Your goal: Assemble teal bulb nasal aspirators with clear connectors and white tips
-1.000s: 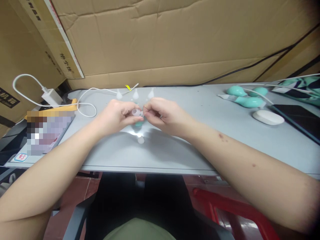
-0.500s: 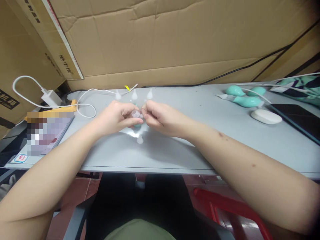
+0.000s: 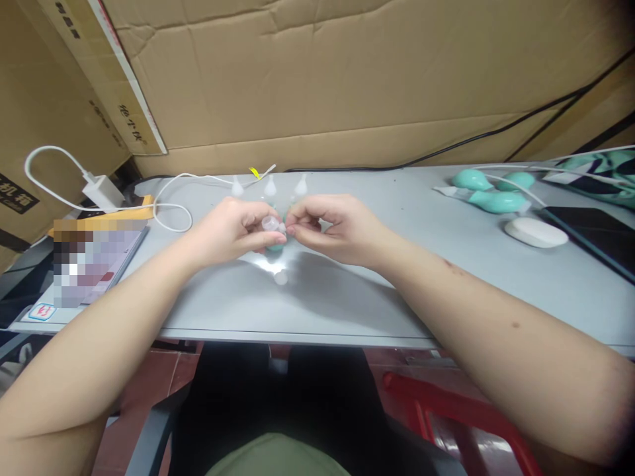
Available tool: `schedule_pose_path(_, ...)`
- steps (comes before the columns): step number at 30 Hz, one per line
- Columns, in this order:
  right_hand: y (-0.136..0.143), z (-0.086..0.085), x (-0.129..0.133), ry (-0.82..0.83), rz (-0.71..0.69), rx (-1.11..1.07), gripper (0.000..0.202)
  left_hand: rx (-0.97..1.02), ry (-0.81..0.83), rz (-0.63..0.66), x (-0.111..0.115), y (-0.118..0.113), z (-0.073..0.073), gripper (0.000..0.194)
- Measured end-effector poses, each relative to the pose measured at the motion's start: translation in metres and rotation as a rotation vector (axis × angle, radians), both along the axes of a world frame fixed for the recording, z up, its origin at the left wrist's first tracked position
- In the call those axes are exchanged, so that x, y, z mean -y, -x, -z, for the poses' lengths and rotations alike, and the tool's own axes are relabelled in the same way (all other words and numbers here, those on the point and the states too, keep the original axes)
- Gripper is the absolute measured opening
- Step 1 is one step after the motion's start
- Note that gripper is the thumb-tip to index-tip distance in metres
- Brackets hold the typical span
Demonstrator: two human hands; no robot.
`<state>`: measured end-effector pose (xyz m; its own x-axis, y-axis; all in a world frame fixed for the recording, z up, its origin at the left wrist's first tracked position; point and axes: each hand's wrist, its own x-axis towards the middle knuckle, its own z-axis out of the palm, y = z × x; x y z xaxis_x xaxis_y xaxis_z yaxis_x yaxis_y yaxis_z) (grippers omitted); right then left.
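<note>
Near the middle of the grey table (image 3: 347, 304), my left hand (image 3: 238, 231) is closed around a small translucent plastic piece (image 3: 270, 225) with a round open mouth. My right hand (image 3: 332, 228) is beside it, thumb and forefinger pinched at the piece's right side; what lies between those fingertips is too small to make out. A bit of teal (image 3: 275, 247) shows just under the left fingertips. Behind the hands stand white pointed tips (image 3: 270, 185). A small round white piece (image 3: 280, 277) lies in front of the hands.
Teal bulbs (image 3: 496, 200), a white oval case (image 3: 536, 233) and a dark tablet (image 3: 595, 238) lie at the right. A white charger (image 3: 103, 192) with its cable, a yellow object (image 3: 114, 215) and a phone-like flat item (image 3: 116, 264) are at the left. Cardboard (image 3: 347, 79) stands behind.
My right hand has moved slightly right and its fingers have loosened into a lighter pinch. My left hand keeps its hold on the translucent piece. The view has shifted a little.
</note>
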<state>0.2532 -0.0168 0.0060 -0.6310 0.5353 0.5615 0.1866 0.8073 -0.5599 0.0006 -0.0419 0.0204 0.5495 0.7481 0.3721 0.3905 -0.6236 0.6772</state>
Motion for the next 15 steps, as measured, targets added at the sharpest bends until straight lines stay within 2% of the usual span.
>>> schedule_pose_path(7, 0.0013, 0.0017, -0.0027, -0.041, 0.0, 0.074, 0.016, 0.029, 0.109, 0.009, 0.0046, -0.0022, -0.0019, 0.02)
schedule_pose_path(15, 0.004, -0.0017, 0.0038, 0.043, 0.027, 0.201, 0.02, 0.038, 0.204, 0.007, 0.0033, -0.0012, 0.0007, 0.021)
